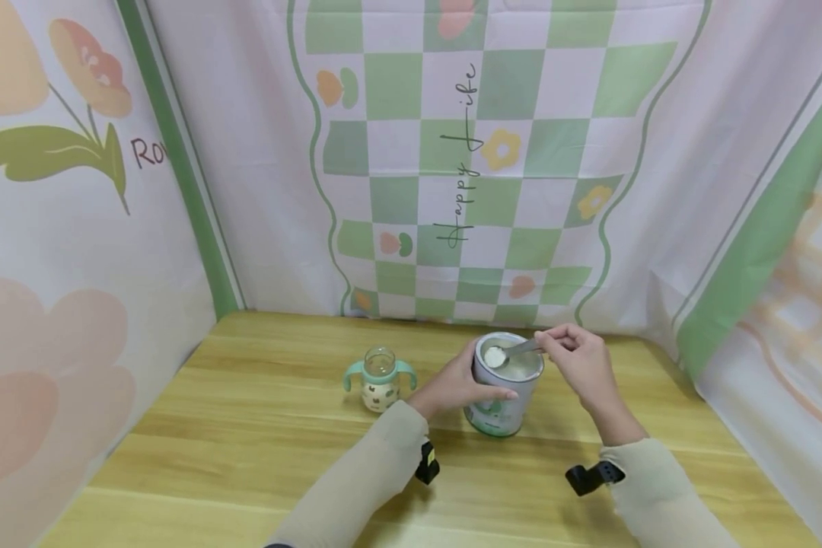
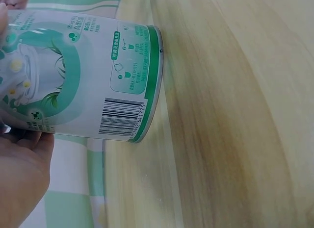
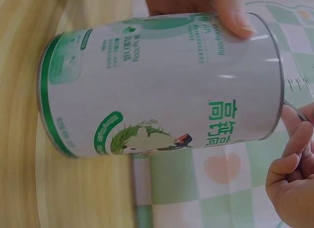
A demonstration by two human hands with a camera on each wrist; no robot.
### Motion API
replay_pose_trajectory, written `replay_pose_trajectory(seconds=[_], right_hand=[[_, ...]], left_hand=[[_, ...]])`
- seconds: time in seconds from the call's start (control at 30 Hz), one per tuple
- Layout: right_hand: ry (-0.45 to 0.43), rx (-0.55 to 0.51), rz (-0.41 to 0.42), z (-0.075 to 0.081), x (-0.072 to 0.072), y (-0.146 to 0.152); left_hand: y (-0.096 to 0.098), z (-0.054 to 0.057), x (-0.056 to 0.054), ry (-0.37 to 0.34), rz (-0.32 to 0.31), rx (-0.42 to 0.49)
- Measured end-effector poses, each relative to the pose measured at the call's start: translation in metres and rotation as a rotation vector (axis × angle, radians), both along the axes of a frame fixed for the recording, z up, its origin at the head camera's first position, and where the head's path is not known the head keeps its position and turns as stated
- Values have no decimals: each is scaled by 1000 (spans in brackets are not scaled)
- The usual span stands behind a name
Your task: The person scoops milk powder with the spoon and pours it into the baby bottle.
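Note:
My left hand [image 1: 455, 383] grips a white and green milk powder can [image 1: 496, 411], its thumb across the front and its fingers round the far left side. Chinese print and a barcode show on the can [image 2: 93, 90] in the left wrist view. With my right hand [image 1: 582, 369] I pinch the handle of a metal spoon [image 1: 523, 347] at the can's rim. The spoon's bowl carries a heap of white powder [image 1: 495, 357] inside the can's open mouth. Pale powder lies below it in the can. In the right wrist view, the spoon's bowl is hidden behind the can wall.
A baby bottle [image 1: 380, 380] with two mint-green handles stands uncapped left of the can, near my left forearm. Its lower part looks whitish with small prints. The wooden table [image 1: 246, 426] ends at a patterned cloth backdrop [image 1: 452, 190]; more cloth hangs at both sides.

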State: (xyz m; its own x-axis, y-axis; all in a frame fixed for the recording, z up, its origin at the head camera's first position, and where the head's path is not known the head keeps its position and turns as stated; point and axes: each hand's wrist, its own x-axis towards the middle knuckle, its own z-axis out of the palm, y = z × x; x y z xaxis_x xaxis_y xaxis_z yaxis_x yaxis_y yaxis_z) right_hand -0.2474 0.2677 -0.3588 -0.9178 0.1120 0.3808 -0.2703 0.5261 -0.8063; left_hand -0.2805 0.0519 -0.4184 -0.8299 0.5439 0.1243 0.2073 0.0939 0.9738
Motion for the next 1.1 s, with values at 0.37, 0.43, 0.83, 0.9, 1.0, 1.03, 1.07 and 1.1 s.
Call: replay_pose_trajectory(seconds=[0.37,0.43,0.83,0.9,1.0,1.03,1.07,1.1], right_hand=[[-102,-240,45,8,1,4],[-102,-250,50,8,2,4],[-108,-304,79,10,2,4],[-110,-307,82,10,1,3],[-106,-310,90,11,1,1],[-104,-313,94,12,1,1],[-101,-317,100,13,1,0],[-99,-318,105,14,1,-1]], left_hand=[[-1,5,4,12,24,-17],[0,5,4,17,18,-9],[-2,10,0,152,-6,-21],[-3,11,0,155,14,-51],[-8,13,0,132,51,-111],[-10,14,1,121,62,-126],[-12,15,1,117,73,-142],[-14,16,1,115,79,-155]])
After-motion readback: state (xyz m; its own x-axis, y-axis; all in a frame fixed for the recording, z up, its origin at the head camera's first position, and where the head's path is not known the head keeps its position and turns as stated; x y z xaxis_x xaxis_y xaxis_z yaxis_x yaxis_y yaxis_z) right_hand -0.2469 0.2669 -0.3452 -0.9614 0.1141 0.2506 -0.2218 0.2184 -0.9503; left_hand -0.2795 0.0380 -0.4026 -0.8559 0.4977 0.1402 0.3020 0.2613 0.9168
